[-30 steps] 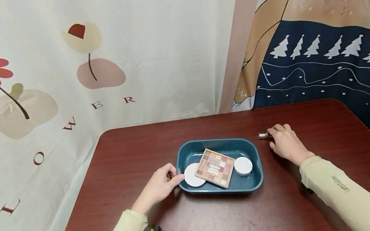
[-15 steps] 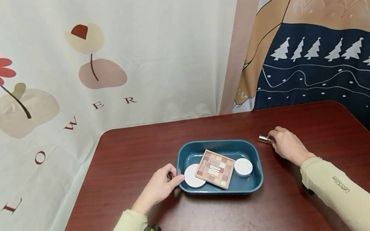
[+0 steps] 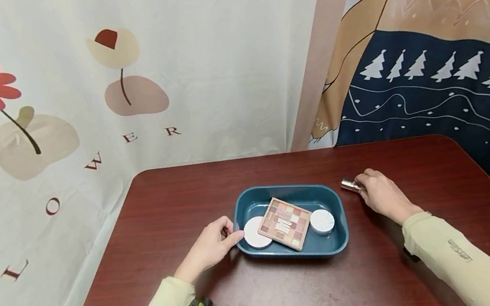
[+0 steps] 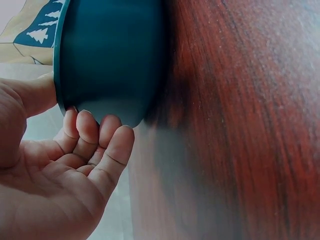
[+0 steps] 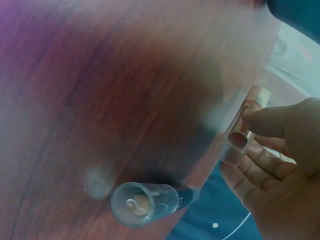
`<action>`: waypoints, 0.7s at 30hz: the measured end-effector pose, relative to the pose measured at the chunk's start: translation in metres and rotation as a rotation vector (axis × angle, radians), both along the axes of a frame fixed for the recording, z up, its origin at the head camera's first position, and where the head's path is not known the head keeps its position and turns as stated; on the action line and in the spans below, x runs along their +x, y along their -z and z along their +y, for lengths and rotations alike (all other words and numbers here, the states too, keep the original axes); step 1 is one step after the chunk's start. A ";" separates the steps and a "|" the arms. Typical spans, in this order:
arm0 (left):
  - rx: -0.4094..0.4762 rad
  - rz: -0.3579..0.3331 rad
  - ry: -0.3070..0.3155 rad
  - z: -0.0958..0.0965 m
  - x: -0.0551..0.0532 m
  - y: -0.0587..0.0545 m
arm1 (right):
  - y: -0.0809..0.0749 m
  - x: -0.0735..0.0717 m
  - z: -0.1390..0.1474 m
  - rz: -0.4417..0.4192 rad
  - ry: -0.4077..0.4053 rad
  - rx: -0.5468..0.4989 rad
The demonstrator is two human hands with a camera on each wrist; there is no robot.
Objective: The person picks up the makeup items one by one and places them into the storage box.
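Observation:
My left hand [image 3: 208,244] pinches the left rim of a dark teal tray [image 3: 288,257]. In the left wrist view the thumb is over the rim and the curled fingers lie against the outer wall. Inside the tray an eyeshadow palette [image 3: 285,224] leans over a flat white round case [image 3: 256,234]. A smaller white round jar [image 3: 322,221] sits to its right. Right of the tray, my right hand [image 3: 383,194] holds a small clear tube with a shiny cap [image 5: 244,122], like a lip gloss, between thumb and fingers.
In the right wrist view, a bottle with a clear cap and a beige nozzle [image 5: 150,202] lies on the table near the right hand; in the head view it is hidden. The reddish-brown table [image 3: 176,199] ends at a printed curtain [image 3: 224,72].
The tube in my right hand has turned from nearly level to slanted, with its shiny end toward the tray. The left hand and tray stay put.

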State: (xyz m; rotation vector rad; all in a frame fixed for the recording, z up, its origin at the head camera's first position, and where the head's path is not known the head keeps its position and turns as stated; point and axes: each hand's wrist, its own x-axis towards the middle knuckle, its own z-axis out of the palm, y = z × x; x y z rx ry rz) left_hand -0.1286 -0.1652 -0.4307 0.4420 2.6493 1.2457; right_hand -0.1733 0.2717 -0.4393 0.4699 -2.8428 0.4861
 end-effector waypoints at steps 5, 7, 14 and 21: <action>-0.007 -0.004 -0.002 0.000 0.001 -0.001 | -0.004 0.003 -0.002 0.013 -0.016 -0.006; -0.011 -0.007 -0.007 0.001 0.000 -0.001 | -0.006 0.004 -0.005 0.019 -0.026 -0.008; -0.017 -0.017 -0.017 0.001 -0.002 -0.002 | -0.016 0.005 -0.014 0.024 -0.047 -0.002; -0.028 -0.021 -0.022 0.001 -0.002 -0.002 | -0.024 0.008 -0.023 0.009 -0.044 -0.010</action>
